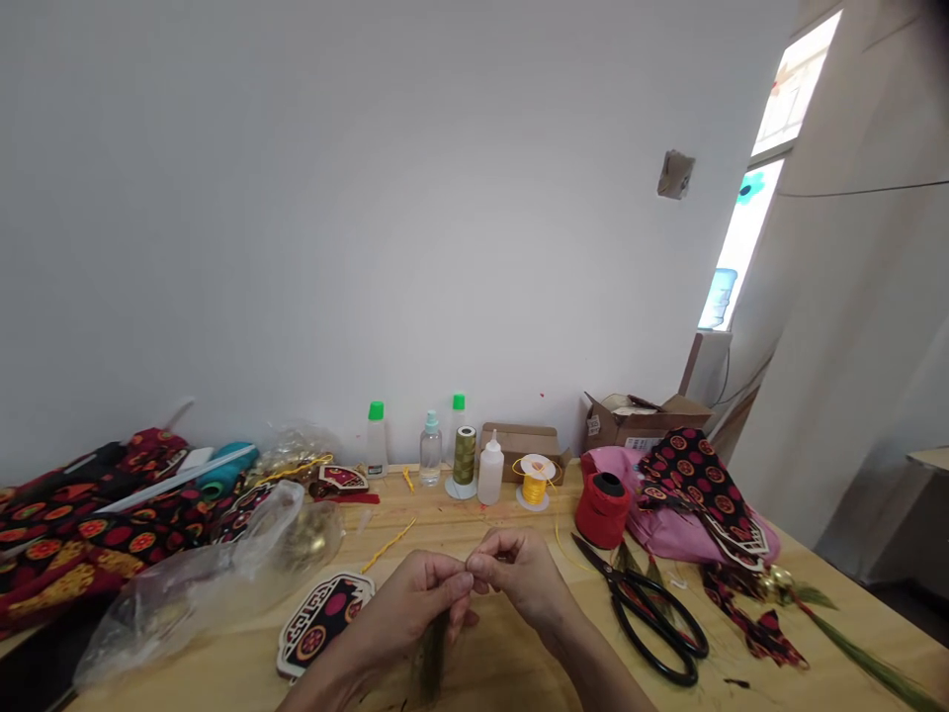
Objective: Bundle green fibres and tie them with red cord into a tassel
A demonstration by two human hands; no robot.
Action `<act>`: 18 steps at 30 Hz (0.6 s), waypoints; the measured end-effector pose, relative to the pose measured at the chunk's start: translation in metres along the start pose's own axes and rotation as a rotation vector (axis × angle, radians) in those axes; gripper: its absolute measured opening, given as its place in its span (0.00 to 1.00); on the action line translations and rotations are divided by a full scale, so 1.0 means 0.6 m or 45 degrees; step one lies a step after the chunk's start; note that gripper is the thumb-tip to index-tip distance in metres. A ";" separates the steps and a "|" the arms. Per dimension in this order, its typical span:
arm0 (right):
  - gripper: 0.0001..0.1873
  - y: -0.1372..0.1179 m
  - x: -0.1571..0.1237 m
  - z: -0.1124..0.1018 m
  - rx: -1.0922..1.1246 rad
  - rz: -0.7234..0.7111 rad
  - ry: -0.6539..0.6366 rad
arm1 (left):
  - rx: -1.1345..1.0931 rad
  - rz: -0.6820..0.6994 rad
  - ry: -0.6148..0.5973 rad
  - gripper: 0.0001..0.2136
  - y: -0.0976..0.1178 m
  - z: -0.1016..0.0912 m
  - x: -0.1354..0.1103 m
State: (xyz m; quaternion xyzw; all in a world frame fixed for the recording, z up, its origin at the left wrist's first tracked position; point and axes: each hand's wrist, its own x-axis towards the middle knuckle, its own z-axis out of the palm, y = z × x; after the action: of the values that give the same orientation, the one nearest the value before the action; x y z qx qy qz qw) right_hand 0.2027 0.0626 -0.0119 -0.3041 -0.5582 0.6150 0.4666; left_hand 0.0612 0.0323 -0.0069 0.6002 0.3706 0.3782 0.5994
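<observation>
Above the middle of the table's near side, my left hand is closed around the top of a dark green thread tassel. Its strands hang down below the fingers. My right hand meets it fingertip to fingertip, thumb and forefinger pinched; whatever lies between them is too small to make out. Left of my left hand lies a patterned fabric pendant with a pale border, partly behind my forearm. Large black-handled scissors rest to the right of my right hand, blades partly spread.
Along the wall stand a green thread cone, a white squeeze bottle, a clear spray bottle and a yellow cord spool. A red thread cone and pink cloth are right; plastic bags and patterned fabric are left.
</observation>
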 end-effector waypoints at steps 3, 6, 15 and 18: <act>0.13 -0.002 0.002 0.002 -0.018 -0.020 0.064 | 0.094 0.013 0.021 0.17 0.002 -0.001 0.002; 0.13 -0.002 0.004 0.001 -0.026 -0.031 0.098 | 0.164 0.044 0.046 0.18 -0.001 0.000 0.006; 0.16 0.010 0.010 0.002 -0.021 -0.044 0.152 | 0.541 0.061 0.195 0.17 -0.014 0.005 0.012; 0.15 0.011 0.011 0.001 -0.029 -0.059 0.140 | 0.489 0.092 0.235 0.16 -0.013 0.003 0.012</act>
State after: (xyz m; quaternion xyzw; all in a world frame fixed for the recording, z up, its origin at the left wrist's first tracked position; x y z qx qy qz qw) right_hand 0.1982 0.0688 -0.0172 -0.3296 -0.5455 0.5801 0.5072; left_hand 0.0659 0.0383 -0.0149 0.6791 0.4675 0.3752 0.4236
